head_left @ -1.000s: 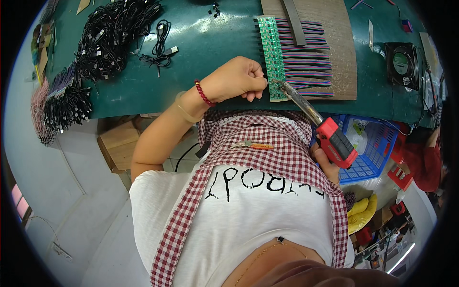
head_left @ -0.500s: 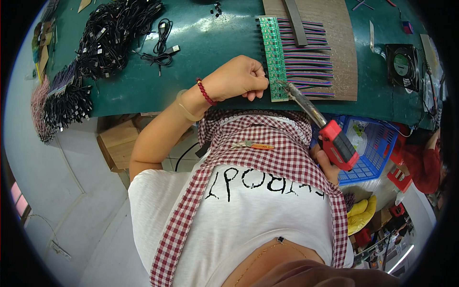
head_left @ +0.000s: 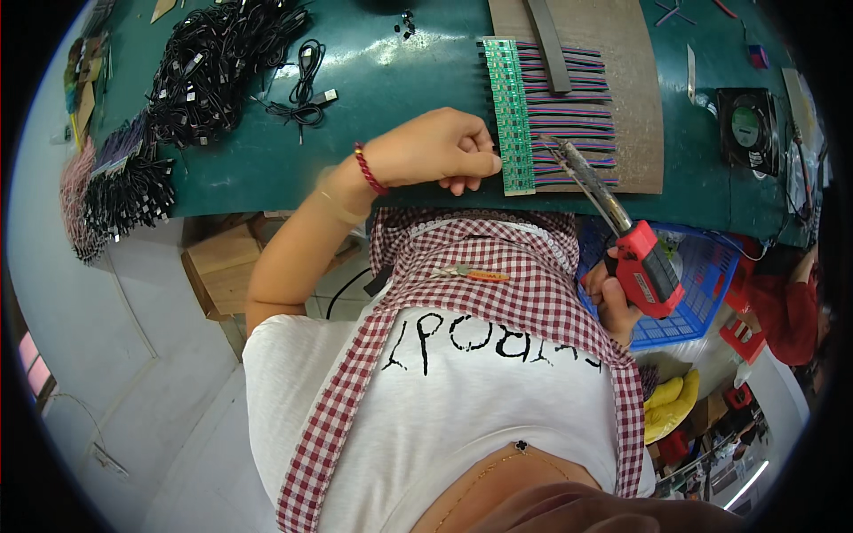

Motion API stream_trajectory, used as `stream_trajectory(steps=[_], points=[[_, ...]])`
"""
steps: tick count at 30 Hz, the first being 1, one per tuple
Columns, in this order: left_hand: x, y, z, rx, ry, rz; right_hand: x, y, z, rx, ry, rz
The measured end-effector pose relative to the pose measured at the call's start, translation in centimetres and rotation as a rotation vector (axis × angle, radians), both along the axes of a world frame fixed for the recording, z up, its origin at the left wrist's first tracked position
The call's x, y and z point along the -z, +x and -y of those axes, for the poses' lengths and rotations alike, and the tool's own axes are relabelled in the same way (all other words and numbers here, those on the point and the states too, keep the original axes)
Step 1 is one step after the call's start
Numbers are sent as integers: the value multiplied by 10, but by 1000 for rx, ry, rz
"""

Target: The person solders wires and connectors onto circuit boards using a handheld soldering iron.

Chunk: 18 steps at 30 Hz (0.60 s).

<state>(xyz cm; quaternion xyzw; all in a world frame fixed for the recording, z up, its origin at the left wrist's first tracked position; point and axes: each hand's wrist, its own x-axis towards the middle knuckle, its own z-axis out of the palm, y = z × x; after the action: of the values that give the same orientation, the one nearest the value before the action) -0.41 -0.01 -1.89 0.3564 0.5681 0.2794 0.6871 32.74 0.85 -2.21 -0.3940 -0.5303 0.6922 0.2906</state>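
Note:
My right hand is wrapped round the handle of a red and black soldering gun. Its long metal barrel slants up to the left, with the tip over the wires just right of a green circuit board strip. Rows of dark, striped wires run out from the strip's right side. Along its left edge my left hand is closed, thumb against curled fingers, beside the lower part of the strip. Whatever those fingers hold, if anything, is hidden.
The strip lies on a brown board, with a flat grey bar across the wires. Bundled black cables and one loose USB cable lie left on the green table. A black fan sits right; below is a blue basket.
The soldering gun has shifted right, its tip moving from the strip's lower right edge out over the wires. My left hand stays beside the strip, fingers still curled.

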Motion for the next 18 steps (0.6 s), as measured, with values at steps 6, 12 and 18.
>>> stream_trajectory(steps=[6, 12, 18], points=[[37, -56, -18, -372, 669, -1388, -1, -7, -7, 45, 89, -16], [46, -73, -25, -269, 642, -1384, -5, -8, -13, 35, 88, -69], [3, -33, -5, -323, 414, -671, -7, -24, -18, 87, 21, -262]])
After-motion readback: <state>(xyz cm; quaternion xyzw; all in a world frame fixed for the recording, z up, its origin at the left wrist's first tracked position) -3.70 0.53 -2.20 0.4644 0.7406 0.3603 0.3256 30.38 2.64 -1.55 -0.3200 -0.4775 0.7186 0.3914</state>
